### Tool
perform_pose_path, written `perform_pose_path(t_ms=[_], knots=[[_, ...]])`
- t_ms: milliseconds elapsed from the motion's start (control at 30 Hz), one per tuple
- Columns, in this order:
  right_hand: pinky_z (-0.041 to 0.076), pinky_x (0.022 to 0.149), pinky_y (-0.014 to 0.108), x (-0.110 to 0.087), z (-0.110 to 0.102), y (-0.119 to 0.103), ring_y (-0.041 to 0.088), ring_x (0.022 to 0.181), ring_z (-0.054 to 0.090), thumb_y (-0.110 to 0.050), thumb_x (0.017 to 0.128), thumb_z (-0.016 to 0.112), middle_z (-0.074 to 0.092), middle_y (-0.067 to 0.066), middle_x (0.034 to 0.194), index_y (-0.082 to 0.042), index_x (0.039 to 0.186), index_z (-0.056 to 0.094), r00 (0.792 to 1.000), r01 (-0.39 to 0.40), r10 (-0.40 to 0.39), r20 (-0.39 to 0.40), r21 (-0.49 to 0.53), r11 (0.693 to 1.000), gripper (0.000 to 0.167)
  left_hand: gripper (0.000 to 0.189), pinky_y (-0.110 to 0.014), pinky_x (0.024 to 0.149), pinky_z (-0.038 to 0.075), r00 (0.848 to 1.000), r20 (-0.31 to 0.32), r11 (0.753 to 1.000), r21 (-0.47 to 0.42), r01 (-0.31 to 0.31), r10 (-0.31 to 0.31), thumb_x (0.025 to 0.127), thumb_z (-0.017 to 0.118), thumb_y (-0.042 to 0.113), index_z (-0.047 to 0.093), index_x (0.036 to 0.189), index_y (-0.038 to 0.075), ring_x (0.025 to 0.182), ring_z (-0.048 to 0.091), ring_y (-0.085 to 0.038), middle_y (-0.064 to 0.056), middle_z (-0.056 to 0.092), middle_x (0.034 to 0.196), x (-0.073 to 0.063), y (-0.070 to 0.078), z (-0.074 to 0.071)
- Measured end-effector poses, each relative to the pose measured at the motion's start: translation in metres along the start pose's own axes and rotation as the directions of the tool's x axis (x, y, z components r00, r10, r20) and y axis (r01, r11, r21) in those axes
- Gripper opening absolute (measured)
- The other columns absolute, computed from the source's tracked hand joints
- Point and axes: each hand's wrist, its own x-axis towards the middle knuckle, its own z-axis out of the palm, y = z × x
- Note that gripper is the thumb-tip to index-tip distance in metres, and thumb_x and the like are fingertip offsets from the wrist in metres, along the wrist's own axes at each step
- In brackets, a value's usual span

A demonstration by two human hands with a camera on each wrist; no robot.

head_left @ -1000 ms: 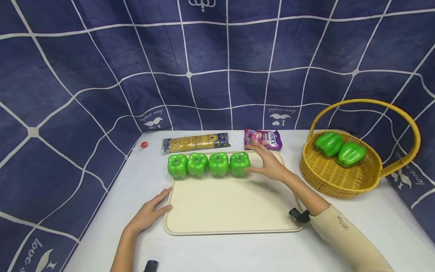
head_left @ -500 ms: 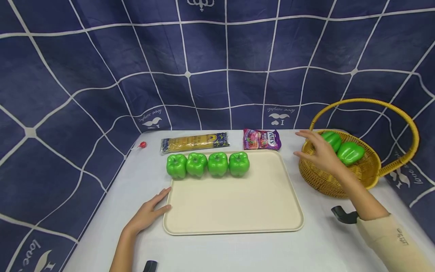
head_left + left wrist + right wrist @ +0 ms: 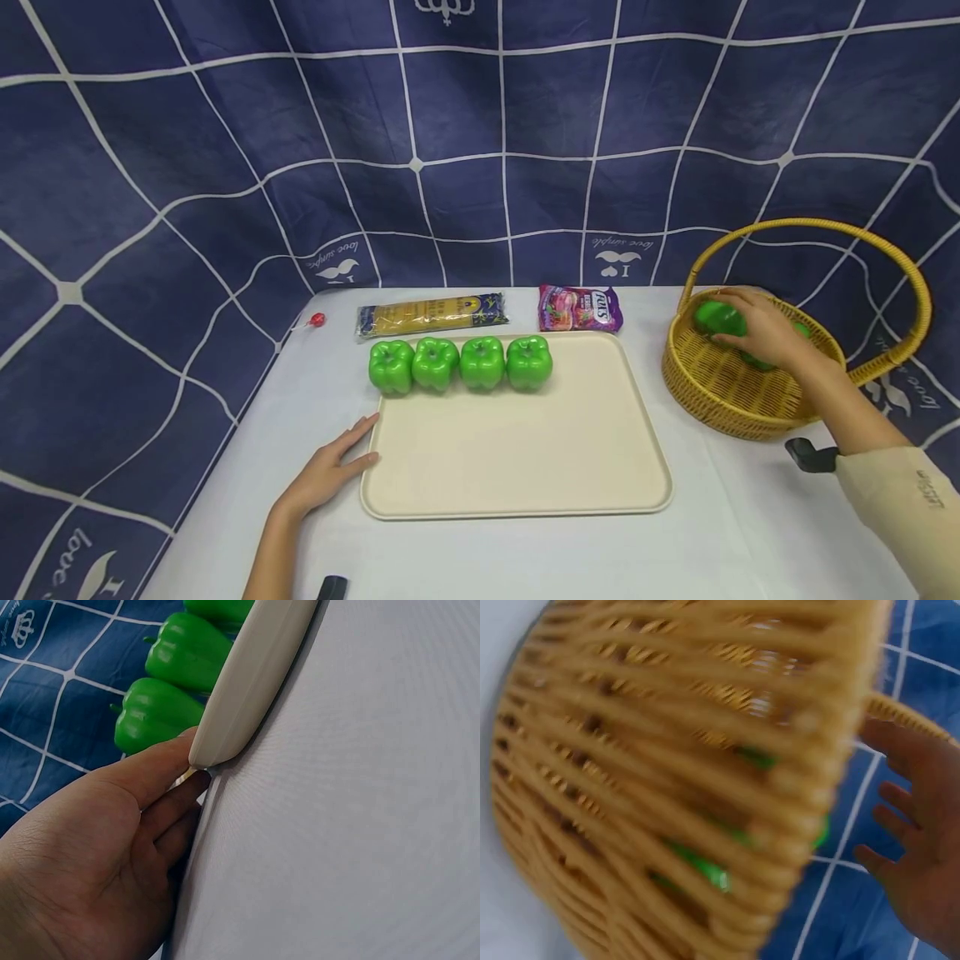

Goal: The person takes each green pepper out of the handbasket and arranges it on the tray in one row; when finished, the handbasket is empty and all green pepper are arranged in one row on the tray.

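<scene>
My right hand (image 3: 765,329) reaches into the wicker basket (image 3: 705,408), fingers spread over a green bell pepper (image 3: 716,318), thumb at its near side. Another bell pepper (image 3: 757,362) lies mostly hidden beneath that hand. In the right wrist view the basket's woven side fills much of the picture and the hand hovers past the rim, fingers parted. My left hand (image 3: 326,471) lies on the table with straight fingers, its tips touching the left edge of the cream tray (image 3: 517,450). Several green bell peppers (image 3: 482,362) form a row along the tray's far side.
Behind the tray lie a pack of pasta (image 3: 433,314) and a purple candy bag (image 3: 580,308). A red lollipop (image 3: 318,319) sits at the far left. The basket's tall handle (image 3: 810,222) arches over it. A blue checked cloth (image 3: 540,108) hangs behind the white table.
My right hand has left the rightmost pepper of the row on the tray, swung right and reached into the basket over a pepper there. The left hand has stayed at the tray's edge.
</scene>
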Motion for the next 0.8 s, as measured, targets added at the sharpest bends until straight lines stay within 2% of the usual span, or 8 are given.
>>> perform_pose_path(t_ms=[200, 367, 500, 800], knots=[[0.032, 0.092, 0.064, 0.001, 0.009, 0.019, 0.052, 0.113, 0.038, -0.011, 0.064, 0.083, 0.04, 0.032, 0.128, 0.006, 0.126, 0.046, 0.997, 0.058, -0.052, 0.054, -0.113, 0.992, 0.075, 0.063, -0.06, 0.106, 0.016, 1.0, 0.003, 1.0, -0.013, -0.017, 0.017, 0.087, 0.06, 0.044, 0.036, 0.143, 0.027, 0.135, 0.022, -0.037, -0.014, 0.026, 0.148, 0.0, -0.002, 0.0], [0.025, 0.098, 0.064, 0.001, 0.014, 0.035, 0.05, 0.116, 0.035, -0.014, 0.063, 0.084, 0.037, 0.031, 0.13, 0.001, 0.129, 0.044, 0.991, 0.106, -0.091, 0.096, -0.172, 0.979, 0.079, 0.063, -0.059, 0.106, 0.016, 1.0, 0.0, 1.0, -0.022, -0.017, 0.017, 0.086, 0.061, 0.044, 0.036, 0.142, 0.029, 0.135, 0.022, -0.036, -0.013, 0.026, 0.148, 0.0, -0.002, -0.001], [0.019, 0.103, 0.062, -0.001, 0.016, 0.042, 0.05, 0.12, 0.032, -0.015, 0.063, 0.084, 0.034, 0.032, 0.133, -0.002, 0.131, 0.044, 0.987, 0.119, -0.098, 0.127, -0.166, 0.979, 0.08, 0.062, -0.059, 0.106, 0.015, 1.0, 0.004, 1.0, -0.028, -0.014, 0.014, 0.087, 0.06, 0.044, 0.036, 0.142, 0.031, 0.135, 0.021, -0.035, -0.012, 0.025, 0.149, 0.001, -0.002, 0.0], [0.031, 0.09, 0.068, 0.001, 0.017, 0.047, 0.053, 0.122, 0.028, -0.016, 0.067, 0.082, 0.027, 0.032, 0.138, -0.006, 0.137, 0.038, 0.98, 0.06, -0.036, 0.195, -0.121, 0.991, 0.083, 0.062, -0.06, 0.106, 0.016, 1.0, 0.0, 1.0, -0.026, -0.011, 0.011, 0.086, 0.06, 0.044, 0.036, 0.142, 0.03, 0.135, 0.022, -0.036, -0.012, 0.026, 0.148, 0.0, -0.001, -0.001]])
